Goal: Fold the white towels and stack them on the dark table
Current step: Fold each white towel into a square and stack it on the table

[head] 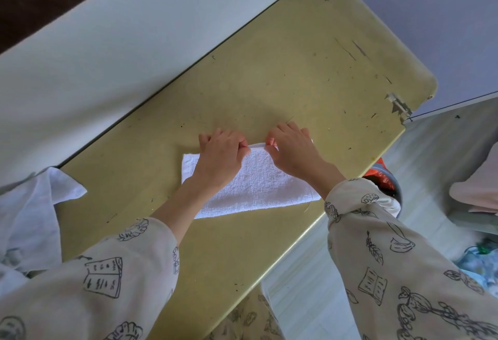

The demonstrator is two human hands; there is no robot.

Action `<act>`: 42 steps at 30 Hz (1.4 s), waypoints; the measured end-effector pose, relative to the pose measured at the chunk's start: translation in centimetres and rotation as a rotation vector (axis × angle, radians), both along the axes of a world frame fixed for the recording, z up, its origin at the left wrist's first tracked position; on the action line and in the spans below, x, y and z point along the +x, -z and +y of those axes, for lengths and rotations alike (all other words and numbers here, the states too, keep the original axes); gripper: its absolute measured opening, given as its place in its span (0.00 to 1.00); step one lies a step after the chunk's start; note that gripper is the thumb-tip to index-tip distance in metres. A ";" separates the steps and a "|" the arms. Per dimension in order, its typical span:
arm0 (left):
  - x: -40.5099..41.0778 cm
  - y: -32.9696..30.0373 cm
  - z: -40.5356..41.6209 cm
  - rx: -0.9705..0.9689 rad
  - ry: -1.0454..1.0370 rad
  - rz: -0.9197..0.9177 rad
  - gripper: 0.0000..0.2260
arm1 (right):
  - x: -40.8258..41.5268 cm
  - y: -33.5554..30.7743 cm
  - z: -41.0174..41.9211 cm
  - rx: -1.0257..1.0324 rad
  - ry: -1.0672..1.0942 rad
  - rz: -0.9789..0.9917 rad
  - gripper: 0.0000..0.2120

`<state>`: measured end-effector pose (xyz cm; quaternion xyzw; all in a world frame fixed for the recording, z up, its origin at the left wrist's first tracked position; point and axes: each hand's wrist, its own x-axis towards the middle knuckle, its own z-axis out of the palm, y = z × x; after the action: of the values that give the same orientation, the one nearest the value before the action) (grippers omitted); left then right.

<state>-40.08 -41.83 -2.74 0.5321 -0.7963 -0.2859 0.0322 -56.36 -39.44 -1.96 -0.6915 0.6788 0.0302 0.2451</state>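
White towel (258, 186) lies folded into a long strip on the yellow-green table (296, 70), near the table's near edge and roughly midway along it. Both hands are at the strip's far long edge. The left hand (219, 158) rests over the left part of the towel, its grip pinching the raised fold of cloth between thumb and curled fingers. The right hand (292, 149) sits just beside it, its grip pinching the same raised edge, the two thumbs almost touching. Both forearms cross the near edge of the table in printed sleeves (404, 272). Loose white cloth (35, 210) is heaped at the table's left end, one corner draped onto the surface, well apart from the folded towel.
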 end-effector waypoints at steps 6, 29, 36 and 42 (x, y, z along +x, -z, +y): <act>-0.4 0.4 -0.1 -0.028 -0.023 -0.005 0.05 | 0.0 -0.4 -0.6 0.013 -0.044 0.045 0.07; 1.1 1.3 0.9 -0.174 -0.033 0.031 0.06 | -1.9 1.4 2.3 -0.349 0.224 0.013 0.04; 0.8 0.7 3.4 -0.372 0.023 0.007 0.22 | 2.0 2.3 6.1 -0.550 0.195 0.002 0.11; 2.1 3.4 5.8 -0.320 0.187 -0.187 0.18 | 3.8 4.2 6.9 -0.419 0.163 0.064 0.16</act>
<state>-37.95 -36.05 -6.11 0.4680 -0.8771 -0.1070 0.0157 -52.56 -32.52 -6.19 -0.6687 0.7315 -0.1094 0.0759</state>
